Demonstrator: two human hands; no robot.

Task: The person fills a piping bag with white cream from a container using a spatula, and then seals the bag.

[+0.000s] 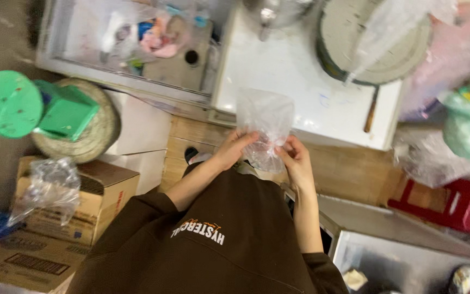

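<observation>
Both hands (234, 148) (295, 158) on clear plastic bag (265, 122) (crumpled)

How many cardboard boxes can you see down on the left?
2: one cardboard box with a crumpled clear bag on top, and a second box in front of it at the lower-left corner. Others may be hidden.

thin glossy crinkly clear plastic bag (265, 128), matt brown cardboard boxes (91, 204), smooth white worktop (295, 81), glossy green plastic stool (33, 106)

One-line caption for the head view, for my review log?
Both hands, left hand and right hand, hold a clear plastic bag over a cluttered floor beside a green stool.
</observation>
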